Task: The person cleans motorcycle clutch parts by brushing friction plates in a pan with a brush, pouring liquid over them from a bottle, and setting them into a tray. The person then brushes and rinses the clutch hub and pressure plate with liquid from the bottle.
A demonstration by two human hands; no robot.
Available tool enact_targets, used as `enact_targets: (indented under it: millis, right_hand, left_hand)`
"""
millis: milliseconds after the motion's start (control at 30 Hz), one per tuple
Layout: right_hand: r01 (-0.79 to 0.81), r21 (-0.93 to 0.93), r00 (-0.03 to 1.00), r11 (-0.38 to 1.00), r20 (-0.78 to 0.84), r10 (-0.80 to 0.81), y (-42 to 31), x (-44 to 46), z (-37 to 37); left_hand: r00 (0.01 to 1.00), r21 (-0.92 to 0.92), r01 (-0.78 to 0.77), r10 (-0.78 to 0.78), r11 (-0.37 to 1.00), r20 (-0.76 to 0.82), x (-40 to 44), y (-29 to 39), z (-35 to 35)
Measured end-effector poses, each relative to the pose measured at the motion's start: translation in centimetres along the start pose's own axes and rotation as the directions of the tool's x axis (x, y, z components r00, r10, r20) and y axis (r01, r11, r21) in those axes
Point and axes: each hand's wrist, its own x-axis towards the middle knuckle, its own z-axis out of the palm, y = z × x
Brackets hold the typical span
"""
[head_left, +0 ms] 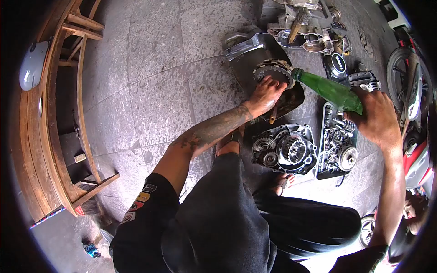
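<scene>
Over a tiled floor [159, 75], you hold a round toothed metal part [272, 72] at a dark tray [241, 72], your left hand [267, 94] gripping its near edge with bent fingers, while your right hand [375, 116] is wrapped around the base end of a green bottle [325, 88], its mouth just beside the part's teeth. Your left hand covers the near side of the part, so whether its weight hangs wholly from your fingers or rests partly on the tray cannot be told. The part looks like stacked metal plates and should feel dense for its breadth, stiff all through, and probably slick if oily; the toothed rim offers your fingers the surest purchase, with a palm or thumb beneath as good support. The bottle appears to be glass: likely rigid, smooth and far lighter than the metal, but easily chipped against the teeth, so a full wrap around the broad body suits it better than a pinch at the slim neck. Nearer your feet lie a gear-filled casing [291, 152] and, to its right, a long cover [325, 157] heaped with small parts, both hard-edged and probably awkward to lift one-handed.
</scene>
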Motion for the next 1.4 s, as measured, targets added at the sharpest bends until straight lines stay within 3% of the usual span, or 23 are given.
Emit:
enact_targets:
  millis: [133, 200, 233, 300, 333, 400, 467, 567, 633, 833, 1000, 1067, 1200, 1267, 1400]
  right_hand:
    - [0.003, 0.022, 1.000, 1.000, 0.031, -0.004, 0.2, 0.4, 0.5]
    - [-0.069, 0.035, 0.992, 0.997, 0.104, 0.065, 0.4, 0.4, 0.5]
    - [-0.069, 0.036, 0.992, 0.997, 0.106, 0.065, 0.5, 0.3, 0.5]
    - [-0.070, 0.040, 0.996, 0.997, 0.066, 0.067, 0.7, 0.0, 0.6]
    - [-0.069, 0.041, 0.996, 0.997, 0.067, 0.067, 0.5, -0.1, 0.5]
    - [-0.105, 0.072, 0.988, 0.992, 0.125, 0.095, 0.1, -0.3, 0.3]
    - [-0.083, 0.080, 0.989, 0.993, 0.129, 0.072, -0.1, -0.4, 0.5]
    - [-0.044, 0.067, 0.994, 0.997, 0.100, 0.037, -0.4, -0.7, 0.9]
    - [-0.030, 0.048, 0.997, 0.998, 0.071, 0.027, -0.7, -0.8, 1.0]
    - [0.029, 0.038, 0.996, 0.999, 0.079, -0.032, -0.9, -1.0, 1.5]
    - [0.008, 0.098, 0.975, 0.995, 0.220, -0.029, -1.2, -0.9, 2.4]
    - [-0.004, 0.115, 0.978, 0.993, 0.206, -0.020, -1.3, -1.4, 3.3]
    - [-0.038, 0.226, 0.978, 0.973, 0.210, -0.011, 0.4, -3.1, 6.7]
    - [-0.105, 0.190, 0.939, 0.976, 0.342, 0.035, 0.9, -3.3, 7.2]
    - [-0.122, 0.439, 0.992, 0.890, 0.088, 0.092, 2.5, -6.2, 12.2]
  left_hand:
    - [0.998, 0.017, 0.024, -0.025, 1.000, 0.066, -0.2, -0.2, 0.1]
    - [0.992, -0.208, 0.094, -0.073, 0.974, 0.105, 0.1, 0.0, -0.2]
    - [0.992, -0.208, 0.094, -0.073, 0.974, 0.106, 0.3, 0.1, -0.4]
    - [0.922, -0.587, 0.381, -0.244, 0.715, 0.301, 0.8, 0.0, -0.7]
    - [0.921, -0.587, 0.382, -0.245, 0.714, 0.302, 1.1, 0.1, -0.7]
    - [0.828, -0.824, 0.521, -0.369, 0.223, 0.423, 2.1, -0.2, -0.8]
    - [0.855, -0.884, 0.460, -0.308, 0.081, 0.417, 2.8, -0.7, -1.9]
    - [0.784, -0.862, 0.507, -0.419, 0.009, 0.458, 3.0, -0.2, -3.6]
    - [0.772, -0.866, 0.458, -0.394, -0.199, 0.499, 3.0, -0.3, -3.7]
    - [0.745, -0.894, 0.427, -0.507, -0.136, 0.433, 3.5, -0.8, -3.6]
    - [0.713, -0.886, 0.416, -0.531, -0.206, 0.458, 3.4, -2.3, -5.2]
    - [0.715, -0.862, 0.299, -0.502, -0.409, 0.486, 3.2, -3.7, -4.6]
    - [0.714, -0.833, 0.453, -0.430, -0.317, 0.552, 3.5, -3.8, -5.9]
    - [0.743, -0.791, 0.469, -0.308, -0.393, 0.594, 3.6, -4.0, -6.8]
    - [0.709, -0.763, 0.580, -0.283, -0.287, 0.646, 5.2, -3.1, -8.6]
